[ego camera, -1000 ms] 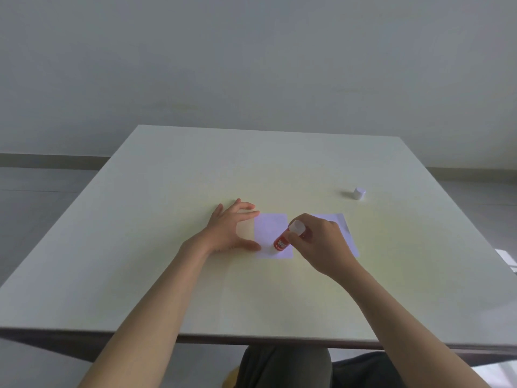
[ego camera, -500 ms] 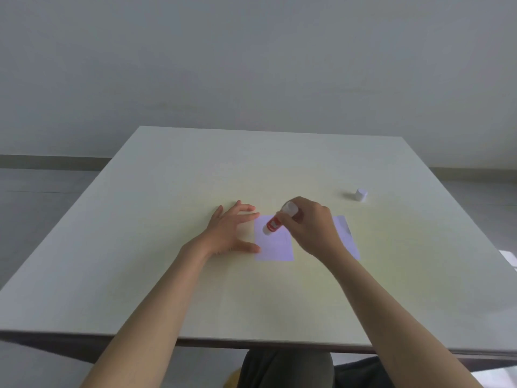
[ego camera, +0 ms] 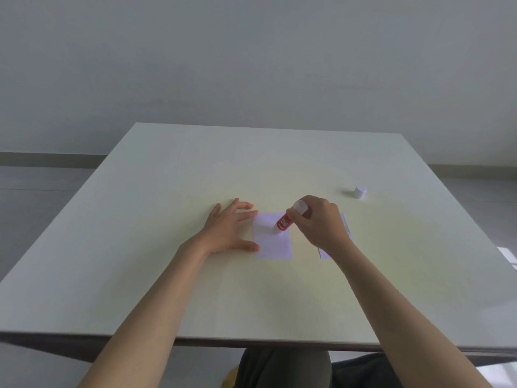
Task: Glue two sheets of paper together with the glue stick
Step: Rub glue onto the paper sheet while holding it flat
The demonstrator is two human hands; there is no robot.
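Glue stick (ego camera: 284, 222) is in your right hand (ego camera: 319, 225), fingers wrapped around its upper end, red barrel tilted down to the left with the tip on the upper middle of the near sheet (ego camera: 272, 238), so you look to be mid-spread. Your left hand (ego camera: 228, 229) is flat and open on the bench (ego camera: 167, 191), thumb and fingertips pinning that sheet's left edge. Keep that hold, because a small light sheet like this probably wants to drag along with the stick. I'd run strokes away from the pinned side and take them out to the edges and corners, with light pressure so the paper doesn't wrinkle or tear. Can't tell from here how much of the sheet is already coated, since the glue doesn't show. The second sheet (ego camera: 345, 228) sits just to the right, mostly hidden under your right hand and wrist, apart from the first one. Watch you don't smear glue on the bench between them or nudge that sheet with your wrist. The white cap (ego camera: 360, 191) is off, standing well clear at the far right, so nothing's really in your way.
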